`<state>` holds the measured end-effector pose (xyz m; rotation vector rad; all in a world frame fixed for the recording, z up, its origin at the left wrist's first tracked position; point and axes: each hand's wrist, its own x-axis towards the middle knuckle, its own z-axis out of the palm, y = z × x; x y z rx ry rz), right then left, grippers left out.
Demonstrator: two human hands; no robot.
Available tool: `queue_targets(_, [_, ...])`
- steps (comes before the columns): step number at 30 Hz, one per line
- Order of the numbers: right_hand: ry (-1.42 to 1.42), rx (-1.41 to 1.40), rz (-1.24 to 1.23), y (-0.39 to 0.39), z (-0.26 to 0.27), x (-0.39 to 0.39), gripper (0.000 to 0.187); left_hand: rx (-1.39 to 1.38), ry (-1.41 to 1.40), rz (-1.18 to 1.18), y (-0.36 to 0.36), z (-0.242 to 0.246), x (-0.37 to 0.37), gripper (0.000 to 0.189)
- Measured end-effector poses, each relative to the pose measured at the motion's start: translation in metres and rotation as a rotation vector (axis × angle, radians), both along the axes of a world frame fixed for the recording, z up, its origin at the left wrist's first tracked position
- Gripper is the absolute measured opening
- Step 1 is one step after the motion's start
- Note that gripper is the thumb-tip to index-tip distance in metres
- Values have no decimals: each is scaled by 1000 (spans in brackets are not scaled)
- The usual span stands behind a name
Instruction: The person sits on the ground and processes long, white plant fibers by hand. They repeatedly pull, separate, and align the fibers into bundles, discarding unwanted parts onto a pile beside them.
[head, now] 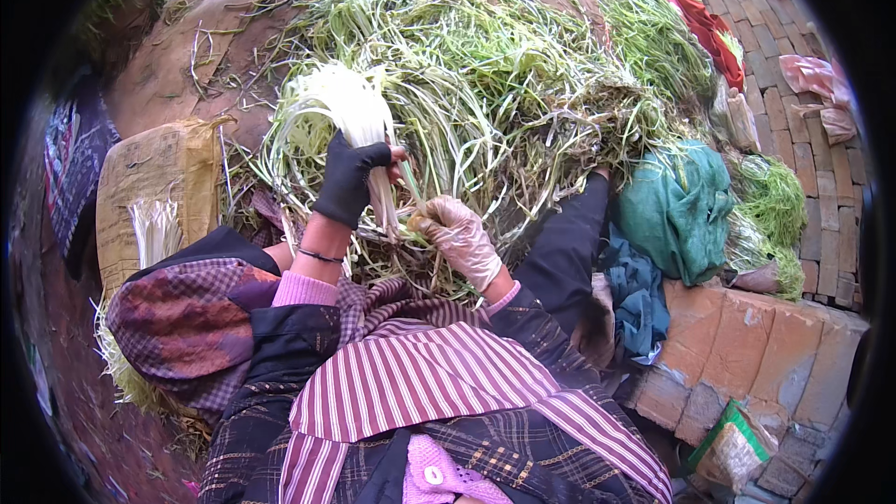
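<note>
My left hand (353, 178), in a black fingerless glove, grips an upright bundle of pale, chive-like stalks (350, 98). Their white upper ends fan out and droop to the left, while the brownish lower ends hang below my fist. My right hand (458, 234), wearing a thin translucent glove, is beside those lower ends. Its fingers pinch a single greenish stalk (411, 178) that runs up towards my left hand. Right behind both hands spreads a large heap of green and whitish stalks (483, 63).
A yellow sack (150, 164) on the left carries a white stalk bundle (155, 231). At right are a green sack (675, 213), blue cloth (633, 294), more greens (773, 199) and brick paving (805, 119). A striped apron (420, 378) covers my lap.
</note>
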<state>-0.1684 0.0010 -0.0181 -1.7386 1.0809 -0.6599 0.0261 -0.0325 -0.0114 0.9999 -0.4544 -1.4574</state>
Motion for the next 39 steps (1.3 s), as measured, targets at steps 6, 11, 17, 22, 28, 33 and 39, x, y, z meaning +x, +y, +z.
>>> queue_targets(6, [41,-170,-15,0,5,-10,12,-49,29,45,1,16,2,16])
queue_targets(11, [137,-162,-1,8,-24,-25,11,-24,4,126,1,31,29,21])
queue_targets(17, [-246,606,-279,-12,-57,-84,9,-171,94,225,7,31,74,18])
queue_targets(22, [-312,498,-822,-53,-30,-144,8,-218,195,304,9,28,84,18])
queue_targets(28, [448,-236,-320,-52,19,-76,50,-99,169,229,3,25,59,17])
queue_targets(33, [-60,-177,66,-20,28,7,27,-68,154,132,1,21,39,16])
queue_targets(39, [-260,218,-92,-37,41,-41,30,-33,140,78,-2,17,32,15])
